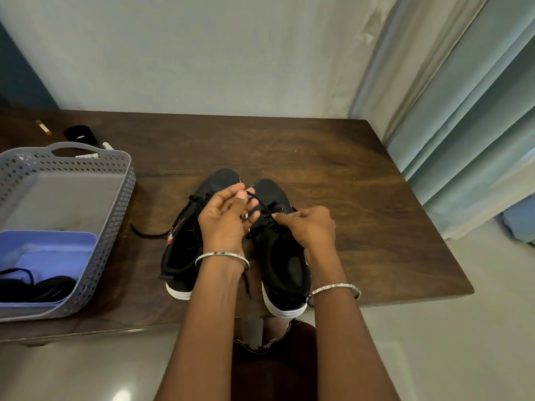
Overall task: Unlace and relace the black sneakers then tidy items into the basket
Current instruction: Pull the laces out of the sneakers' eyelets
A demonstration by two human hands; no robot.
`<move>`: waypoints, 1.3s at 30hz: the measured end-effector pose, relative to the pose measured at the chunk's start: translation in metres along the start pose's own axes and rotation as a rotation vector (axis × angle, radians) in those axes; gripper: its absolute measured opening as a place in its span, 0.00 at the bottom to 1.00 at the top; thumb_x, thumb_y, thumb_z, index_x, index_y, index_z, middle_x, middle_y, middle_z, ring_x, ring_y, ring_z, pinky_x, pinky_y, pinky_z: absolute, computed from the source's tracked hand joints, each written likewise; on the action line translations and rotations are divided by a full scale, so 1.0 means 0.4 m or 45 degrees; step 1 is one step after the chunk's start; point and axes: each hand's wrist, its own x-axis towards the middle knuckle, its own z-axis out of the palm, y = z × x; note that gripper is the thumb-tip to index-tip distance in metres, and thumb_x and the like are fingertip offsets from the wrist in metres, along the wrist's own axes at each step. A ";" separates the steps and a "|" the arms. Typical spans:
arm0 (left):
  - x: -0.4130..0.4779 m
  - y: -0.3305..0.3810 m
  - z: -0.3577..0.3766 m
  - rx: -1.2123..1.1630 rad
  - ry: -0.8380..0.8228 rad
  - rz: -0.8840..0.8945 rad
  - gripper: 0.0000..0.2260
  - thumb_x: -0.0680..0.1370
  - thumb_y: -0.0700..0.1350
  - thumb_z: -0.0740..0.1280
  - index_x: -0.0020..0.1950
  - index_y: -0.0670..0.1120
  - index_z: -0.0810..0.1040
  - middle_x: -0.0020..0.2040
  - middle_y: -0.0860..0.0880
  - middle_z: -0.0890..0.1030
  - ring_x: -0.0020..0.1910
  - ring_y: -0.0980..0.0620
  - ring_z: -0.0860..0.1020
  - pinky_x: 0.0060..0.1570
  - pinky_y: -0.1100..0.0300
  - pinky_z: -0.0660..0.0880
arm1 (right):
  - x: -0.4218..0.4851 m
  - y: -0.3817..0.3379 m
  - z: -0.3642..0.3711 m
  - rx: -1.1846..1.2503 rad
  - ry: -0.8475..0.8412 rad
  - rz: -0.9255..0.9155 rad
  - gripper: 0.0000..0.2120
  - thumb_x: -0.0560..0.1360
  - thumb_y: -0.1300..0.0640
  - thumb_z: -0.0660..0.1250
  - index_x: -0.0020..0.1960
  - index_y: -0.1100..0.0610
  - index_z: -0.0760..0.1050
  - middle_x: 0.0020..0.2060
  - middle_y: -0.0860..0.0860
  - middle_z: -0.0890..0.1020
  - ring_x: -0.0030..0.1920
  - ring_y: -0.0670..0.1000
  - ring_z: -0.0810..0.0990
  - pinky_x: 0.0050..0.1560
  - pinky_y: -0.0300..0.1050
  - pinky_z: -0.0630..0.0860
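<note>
Two black sneakers with white soles stand side by side on the wooden table, toes away from me: the left sneaker [185, 241] and the right sneaker [282, 256]. My left hand [224, 218] pinches a black lace [262, 204] above the toes. That lace runs down to my right hand [311, 227], which pinches it at the right sneaker's eyelets. A loose lace end [147, 233] trails from the left sneaker toward the basket. The grey perforated basket [115, 215] stands at the left.
Inside the basket lies a lilac tray [52, 244] with black cords on it. Behind the basket are a black round object [81, 134], white markers [107, 146] and a small yellow item [43, 127]. Curtains [463, 125] hang at the right beyond the table edge [428, 198].
</note>
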 end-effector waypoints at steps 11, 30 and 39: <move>0.032 -0.012 -0.021 0.318 0.081 0.227 0.06 0.80 0.38 0.68 0.49 0.49 0.80 0.46 0.49 0.84 0.45 0.53 0.82 0.48 0.56 0.81 | -0.016 -0.024 -0.043 0.575 -0.360 0.000 0.05 0.79 0.62 0.70 0.45 0.60 0.82 0.36 0.51 0.82 0.27 0.39 0.77 0.23 0.30 0.68; -0.029 -0.067 0.029 1.755 0.081 0.349 0.09 0.75 0.53 0.75 0.55 0.58 0.84 0.51 0.49 0.84 0.53 0.43 0.81 0.48 0.53 0.76 | -0.022 -0.022 -0.065 0.704 -0.370 -0.198 0.09 0.81 0.62 0.65 0.45 0.52 0.76 0.44 0.49 0.86 0.40 0.43 0.80 0.38 0.37 0.73; -0.016 -0.062 0.022 1.650 0.108 0.216 0.05 0.72 0.53 0.77 0.47 0.58 0.86 0.49 0.51 0.85 0.52 0.45 0.81 0.44 0.58 0.73 | 0.021 0.028 -0.243 1.918 -0.175 -0.325 0.09 0.83 0.58 0.61 0.44 0.53 0.70 0.33 0.47 0.73 0.29 0.44 0.70 0.35 0.38 0.74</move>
